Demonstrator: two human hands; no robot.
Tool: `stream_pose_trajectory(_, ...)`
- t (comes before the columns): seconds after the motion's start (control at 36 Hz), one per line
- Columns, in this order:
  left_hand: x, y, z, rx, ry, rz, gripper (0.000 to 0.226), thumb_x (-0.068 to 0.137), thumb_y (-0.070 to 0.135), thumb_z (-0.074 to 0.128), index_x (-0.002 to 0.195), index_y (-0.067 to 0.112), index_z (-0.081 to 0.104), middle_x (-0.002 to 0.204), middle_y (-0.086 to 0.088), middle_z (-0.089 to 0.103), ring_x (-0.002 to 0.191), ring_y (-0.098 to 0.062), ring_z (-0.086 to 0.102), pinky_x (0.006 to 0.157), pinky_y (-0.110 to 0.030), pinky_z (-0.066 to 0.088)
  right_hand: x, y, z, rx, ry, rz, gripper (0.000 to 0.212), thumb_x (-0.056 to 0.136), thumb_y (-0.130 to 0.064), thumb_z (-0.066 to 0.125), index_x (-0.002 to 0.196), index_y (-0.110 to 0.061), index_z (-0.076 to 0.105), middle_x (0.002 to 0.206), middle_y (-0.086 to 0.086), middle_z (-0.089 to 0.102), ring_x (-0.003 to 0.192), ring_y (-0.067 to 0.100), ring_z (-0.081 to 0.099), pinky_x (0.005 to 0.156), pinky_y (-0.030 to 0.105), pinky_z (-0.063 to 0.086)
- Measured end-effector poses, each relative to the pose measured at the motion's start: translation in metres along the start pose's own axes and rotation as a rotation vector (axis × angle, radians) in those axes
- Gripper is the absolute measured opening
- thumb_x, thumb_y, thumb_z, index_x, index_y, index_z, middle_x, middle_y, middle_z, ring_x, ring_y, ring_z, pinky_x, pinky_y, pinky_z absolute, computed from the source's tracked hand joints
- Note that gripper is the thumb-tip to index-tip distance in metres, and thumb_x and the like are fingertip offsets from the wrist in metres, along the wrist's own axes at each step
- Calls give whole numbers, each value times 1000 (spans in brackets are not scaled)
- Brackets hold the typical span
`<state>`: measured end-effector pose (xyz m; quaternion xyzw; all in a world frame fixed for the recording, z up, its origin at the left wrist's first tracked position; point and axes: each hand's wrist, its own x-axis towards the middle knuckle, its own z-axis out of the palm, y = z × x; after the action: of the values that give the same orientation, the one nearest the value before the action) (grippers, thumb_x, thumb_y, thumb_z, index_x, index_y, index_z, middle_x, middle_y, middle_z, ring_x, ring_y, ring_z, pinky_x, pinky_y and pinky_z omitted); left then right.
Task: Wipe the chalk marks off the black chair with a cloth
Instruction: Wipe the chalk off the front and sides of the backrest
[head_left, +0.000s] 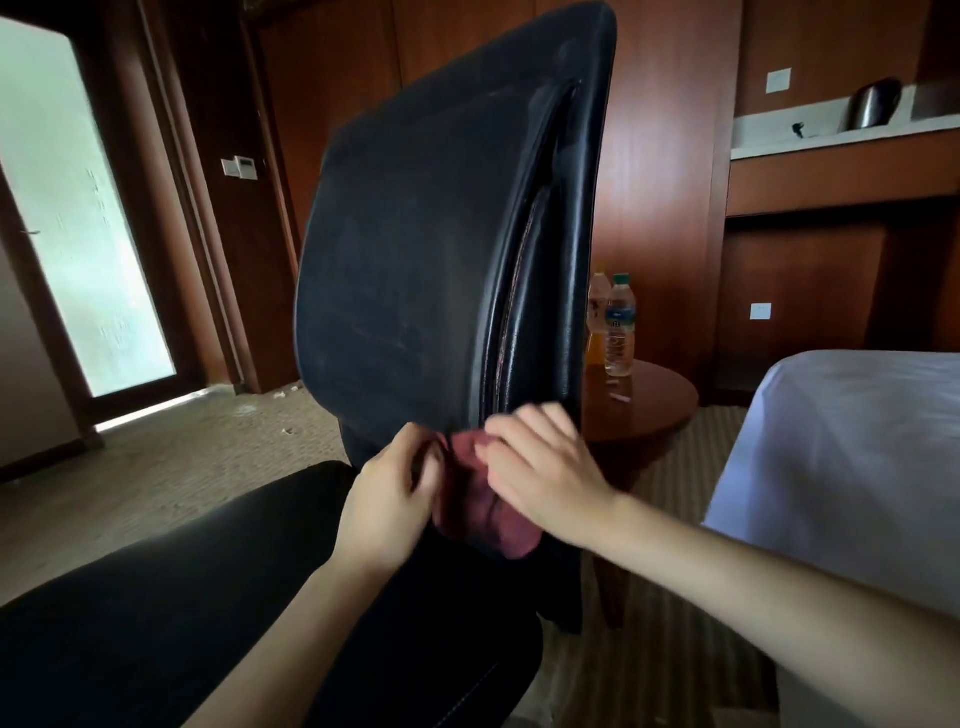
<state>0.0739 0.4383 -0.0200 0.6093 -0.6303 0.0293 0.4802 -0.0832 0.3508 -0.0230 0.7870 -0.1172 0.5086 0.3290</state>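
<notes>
Fingers of the left hand (387, 499) curl in and pinch one edge of the maroon cloth (480, 506), while the right hand (540, 467) comes over the top, fingers bent and slightly spread, blurred, touching the other side of the same bunched cloth. It's soft, crumpled fabric, sitting just below the bottom edge of the black chair (415, 249) backrest, whose smooth leathery panel shows faint pale chalk marks (384, 338) low down. Two plastic bottles (618, 327) stand together on one round wooden table (654, 410) behind, with a white-sheeted bed (852, 457) beside it.
</notes>
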Motion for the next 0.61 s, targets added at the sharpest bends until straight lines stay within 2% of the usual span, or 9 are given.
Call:
stream_pose_trajectory(0.06,-2,0,-2,17,18,12,9,94,19,51,86,23,52,71,7,60,69,-9,57,68,-39,48,-29,-6,2,-14,-85,-81,12,84,-4,64,74,-11,63,85,8,64,70,26,54,70,36,41)
stream_pose_trajectory(0.14,-5,2,-9,28,11,21,8,93,19,51,86,23,53,71,8,60,68,-9,56,67,-36,46,-78,-5,4,-63,-301,-218,20,89,-2,53,75,-15,60,81,5,62,70,22,54,75,34,40)
stream_pose_trajectory(0.22,-6,2,-16,20,14,20,9,93,21,51,85,26,53,71,6,59,67,-11,56,66,-37,47,-93,-2,1,-71,-398,-236,16,87,-6,52,77,-16,59,79,2,60,69,21,55,79,33,37)
stream_pose_trajectory(0.33,-3,2,-21,18,36,41,8,93,21,51,86,24,52,72,6,59,66,-12,54,67,-41,47,-28,-6,-19,41,-116,-179,13,87,-8,59,80,-15,66,79,3,62,67,21,50,72,34,37)
stream_pose_trajectory(0.42,-1,2,-22,-31,17,-6,18,89,37,48,87,20,53,79,4,64,76,-19,60,71,-44,50,42,19,-36,-12,79,-56,9,84,-9,62,80,-12,70,82,4,64,71,24,53,72,35,35)
stream_pose_trajectory(0.47,-1,2,-20,-62,1,-22,23,84,37,49,92,17,57,86,1,67,79,-13,62,73,-39,49,77,39,-38,-57,141,48,7,77,-6,68,81,-10,70,84,5,64,76,24,51,73,35,31)
stream_pose_trajectory(0.53,-2,0,-19,-30,16,-34,7,92,23,51,88,23,58,79,1,66,66,-2,58,62,-30,45,97,50,-37,-59,174,121,11,72,-5,70,81,-10,69,85,5,64,80,22,47,74,35,29)
stream_pose_trajectory(0.56,-2,-2,-18,-16,27,-34,10,93,19,51,89,25,58,74,3,64,62,-3,56,59,-30,45,100,52,-33,-62,180,131,12,71,-4,70,81,-10,69,85,4,64,81,21,45,75,34,29)
stream_pose_trajectory(0.61,-3,-7,-18,-10,30,-43,10,93,17,51,95,24,58,76,7,64,65,-5,58,65,-37,49,95,50,-23,-63,137,108,13,71,-1,71,81,-9,68,86,5,64,84,21,43,77,33,28)
